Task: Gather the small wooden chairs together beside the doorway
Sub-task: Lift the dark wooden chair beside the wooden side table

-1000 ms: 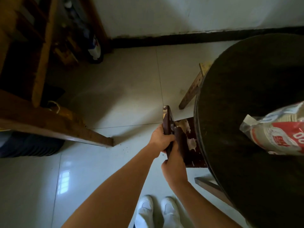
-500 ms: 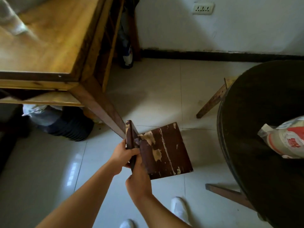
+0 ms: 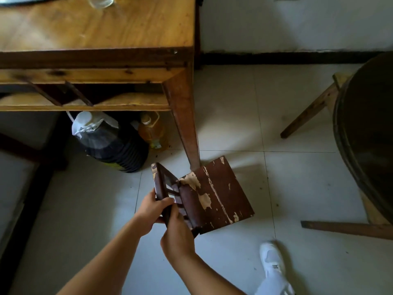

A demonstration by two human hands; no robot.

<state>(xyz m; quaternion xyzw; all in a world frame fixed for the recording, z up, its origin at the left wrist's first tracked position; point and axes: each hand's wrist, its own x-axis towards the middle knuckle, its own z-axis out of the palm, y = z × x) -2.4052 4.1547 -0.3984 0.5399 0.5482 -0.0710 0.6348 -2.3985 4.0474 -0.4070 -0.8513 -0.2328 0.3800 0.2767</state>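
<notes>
**Both hands on the backrest of a small wooden chair**

Two bare forearms reach up from the bottom edge and meet near the middle of the view. The left hand [image 3: 152,206] comes in from the lower left, its fingers [image 3: 164,202] curled over the top rail of the small wooden chair [image 3: 214,196] from the left side, the thumb lying across the rail. The right hand [image 3: 177,235] sits just below it and nearer the camera, knuckles up, closed around the lower end of the same backrest; its fingertips are hidden behind the wood, so how far they wrap cannot be told.

The chair is dark brown with pale patches where the paint has flaked off. Its slatted back stands between the two hands, and the seat spreads away to the right of the fingers, tilted; it appears to be lifted off the tiled floor [image 3: 297,184], though its legs are out of sight. The far corner of the seat lies just beside the leg of a yellow wooden table [image 3: 182,116]. Under that tabletop stand a dark jug [image 3: 112,150] and an oil bottle [image 3: 152,133]. A round dark table [image 3: 370,128] fills the right edge, and a white shoe [image 3: 273,260] shows at lower right.
</notes>
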